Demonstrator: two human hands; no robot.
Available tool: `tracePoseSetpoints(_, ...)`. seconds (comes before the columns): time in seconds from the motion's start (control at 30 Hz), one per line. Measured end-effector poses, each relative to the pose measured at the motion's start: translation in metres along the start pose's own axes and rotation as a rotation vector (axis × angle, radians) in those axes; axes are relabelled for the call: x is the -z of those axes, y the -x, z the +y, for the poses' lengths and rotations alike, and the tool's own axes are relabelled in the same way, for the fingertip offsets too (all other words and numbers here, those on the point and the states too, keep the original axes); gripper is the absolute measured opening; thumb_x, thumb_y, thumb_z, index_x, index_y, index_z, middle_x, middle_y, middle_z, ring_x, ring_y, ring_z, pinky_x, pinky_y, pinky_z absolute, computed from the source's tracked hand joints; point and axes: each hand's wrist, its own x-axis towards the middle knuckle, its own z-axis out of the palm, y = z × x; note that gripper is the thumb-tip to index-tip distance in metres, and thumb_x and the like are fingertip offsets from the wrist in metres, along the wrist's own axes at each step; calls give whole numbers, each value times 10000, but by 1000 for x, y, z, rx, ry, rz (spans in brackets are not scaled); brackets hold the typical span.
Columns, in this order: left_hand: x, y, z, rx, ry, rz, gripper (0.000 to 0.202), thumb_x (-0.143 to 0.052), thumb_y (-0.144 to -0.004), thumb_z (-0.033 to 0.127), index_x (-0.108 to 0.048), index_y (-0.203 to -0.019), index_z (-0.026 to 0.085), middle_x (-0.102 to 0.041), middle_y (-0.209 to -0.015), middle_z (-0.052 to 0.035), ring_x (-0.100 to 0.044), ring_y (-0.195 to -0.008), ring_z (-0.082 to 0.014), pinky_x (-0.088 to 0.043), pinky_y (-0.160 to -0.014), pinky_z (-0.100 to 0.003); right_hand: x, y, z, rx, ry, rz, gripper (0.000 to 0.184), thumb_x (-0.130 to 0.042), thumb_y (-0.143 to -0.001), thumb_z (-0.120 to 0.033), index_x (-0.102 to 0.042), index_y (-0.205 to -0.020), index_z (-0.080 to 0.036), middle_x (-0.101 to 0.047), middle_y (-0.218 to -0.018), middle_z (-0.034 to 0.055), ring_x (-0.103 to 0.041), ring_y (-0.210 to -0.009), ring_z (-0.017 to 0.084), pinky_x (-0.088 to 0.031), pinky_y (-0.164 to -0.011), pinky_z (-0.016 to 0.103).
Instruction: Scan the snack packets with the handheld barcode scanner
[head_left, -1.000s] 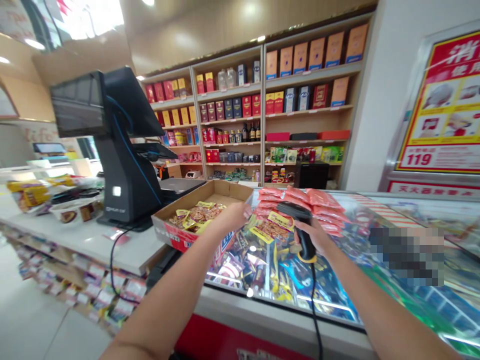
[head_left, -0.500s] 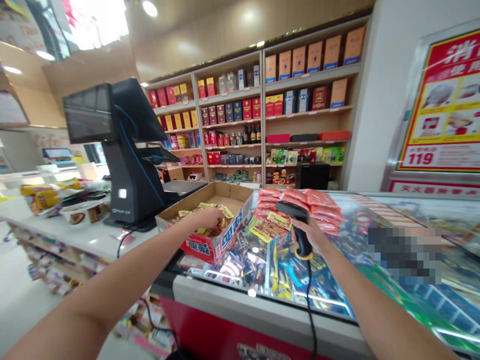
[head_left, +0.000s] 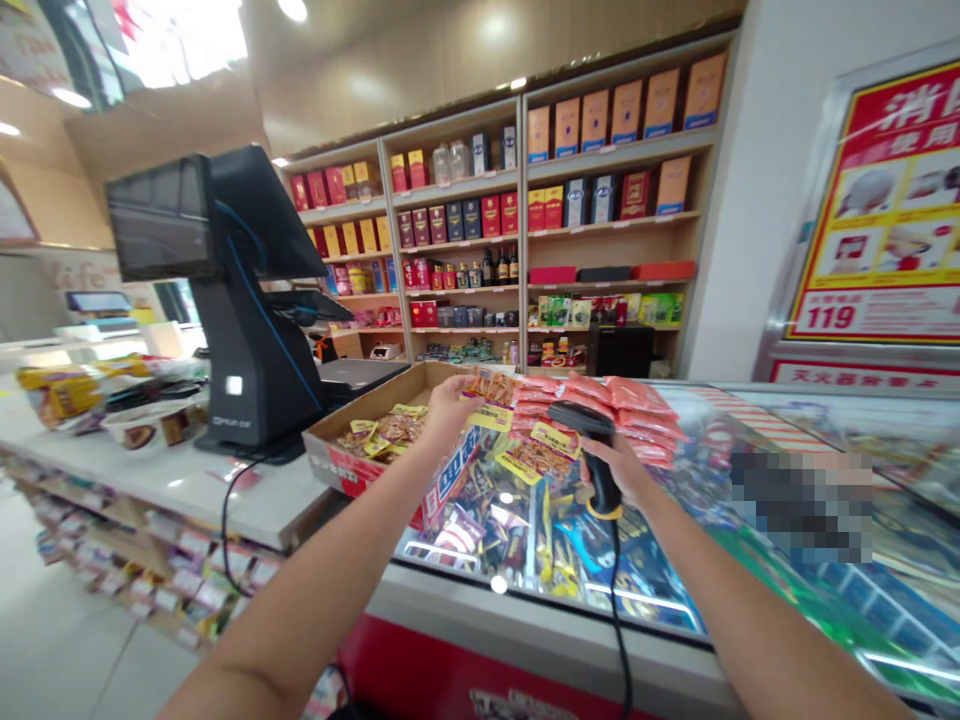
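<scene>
My left hand (head_left: 448,402) is closed on a snack packet (head_left: 487,395) with a yellow label, held up over the far edge of a cardboard box (head_left: 352,462) that holds several similar packets. My right hand (head_left: 626,468) grips a black barcode scanner (head_left: 591,450) by its handle, its head pointing left toward the raised packet; its cable drops toward me. Between the hands, a few yellow-labelled packets (head_left: 536,452) lie on the glass lid of a chest freezer (head_left: 540,620). Behind them sits a pile of pink-red packets (head_left: 637,405).
A black till terminal (head_left: 232,300) with two screens stands on the white counter (head_left: 187,480) to the left, beside bowls and snack packs. Wall shelves (head_left: 525,220) of boxed goods and bottles fill the back. A red and yellow poster (head_left: 885,220) hangs at right.
My left hand reached into the cardboard box, then lifted out with a snack packet and moved right toward the scanner. My right hand and the scanner have stayed almost still.
</scene>
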Motion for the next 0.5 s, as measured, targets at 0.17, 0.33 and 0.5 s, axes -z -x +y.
tracePoseSetpoints(0.17, -53, 25, -66, 16, 12, 183, 135, -662, -632, 131, -568, -718, 177, -604, -695, 7, -573, -680, -147, -455, -711, -277, -3, 3, -7, 23, -15, -29, 267, -652, -733, -441, -623, -788, -182, -595, -431, 18, -521, -368, 164, -430, -410, 290)
tracePoseSetpoints(0.33, -71, 39, -110, 50, -81, 253, 119, -631, -718, 136, -521, -713, 181, -559, -671, 18, -547, -683, -146, -429, -706, -272, -7, 4, -7, 6, -31, -75, 276, -644, -715, -440, -598, -748, -170, -590, -416, 10, -509, -339, 142, -390, -381, 257)
tracePoseSetpoints(0.5, -71, 40, -123, 71, 5, 199, 155, -668, -706, 167, -515, -726, 182, -545, -651, 30, -536, -657, -137, -406, -681, -255, -10, 4, -6, -27, -5, -91, 265, -646, -708, -423, -596, -726, -163, -594, -410, 11, -504, -330, 125, -379, -377, 234)
